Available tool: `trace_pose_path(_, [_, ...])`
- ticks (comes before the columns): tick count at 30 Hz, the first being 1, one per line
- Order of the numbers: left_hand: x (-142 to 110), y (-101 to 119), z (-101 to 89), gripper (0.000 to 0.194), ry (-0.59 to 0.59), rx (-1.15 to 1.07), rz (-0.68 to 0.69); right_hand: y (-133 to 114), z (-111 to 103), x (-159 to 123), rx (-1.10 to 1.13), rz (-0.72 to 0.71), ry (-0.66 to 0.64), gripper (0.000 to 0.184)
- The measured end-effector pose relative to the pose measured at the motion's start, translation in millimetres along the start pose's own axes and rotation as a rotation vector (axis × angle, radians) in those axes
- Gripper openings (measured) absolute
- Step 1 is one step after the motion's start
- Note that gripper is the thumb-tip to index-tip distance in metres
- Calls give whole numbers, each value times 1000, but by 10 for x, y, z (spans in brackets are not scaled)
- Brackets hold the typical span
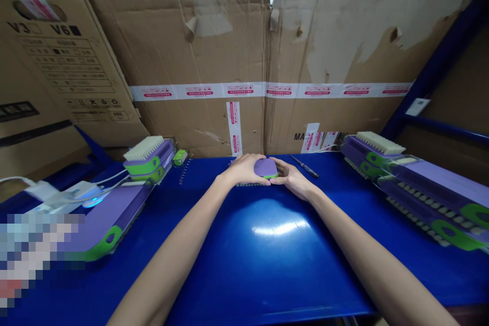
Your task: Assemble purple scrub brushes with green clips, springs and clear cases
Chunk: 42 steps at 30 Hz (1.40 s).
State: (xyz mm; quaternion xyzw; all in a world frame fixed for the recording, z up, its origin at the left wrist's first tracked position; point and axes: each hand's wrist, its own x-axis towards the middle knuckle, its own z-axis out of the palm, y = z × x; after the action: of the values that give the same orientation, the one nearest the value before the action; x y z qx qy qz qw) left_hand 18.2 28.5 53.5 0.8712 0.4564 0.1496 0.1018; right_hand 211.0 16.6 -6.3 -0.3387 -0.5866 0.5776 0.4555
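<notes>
A purple brush with a green edge point(265, 167) is between my two hands, low over the far middle of the blue table point(244, 244). My left hand point(242, 169) is wrapped over its left side and hides much of it. Pale bristle tips show just under that palm. From the other side, my right hand point(293, 181) grips the right end, thumb at the front and fingers curled behind. Just right of this hand lies a thin dark screwdriver point(307, 168).
Purple-and-green brushes with pale bristles are stacked at left point(147, 155) and right point(416, 193). A white power strip point(72, 196) with cables and a blue light sits at left. A small green item point(180, 157) lies near the cardboard wall point(198, 56) behind.
</notes>
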Motion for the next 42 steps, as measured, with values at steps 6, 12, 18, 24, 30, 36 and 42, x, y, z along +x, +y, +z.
trace_pose_path(6, [-24,-37,-22,83,-9,-70,18,-27,18,-15,-11,-20,-8,76])
trace_pose_path(12, [-14,-55,15,82,84,-14,32,-93,69,-50,-48,-31,49,64])
trace_pose_path(18, [-133,-186,-63,86,218,108,5,-18,93,-1,31,17,304,47])
trace_pose_path(24, [-440,-453,-107,72,317,189,-3,20,82,24,-108,-50,417,36])
trace_pose_path(30, [-479,-621,3,47,371,180,-17,-13,103,-31,-721,-422,397,36])
trace_pose_path(36, [-270,-605,50,49,348,166,-88,-11,131,-36,-1112,-454,232,52])
trace_pose_path(42, [-92,-539,113,51,313,107,-144,-9,52,-33,-1160,-360,228,57])
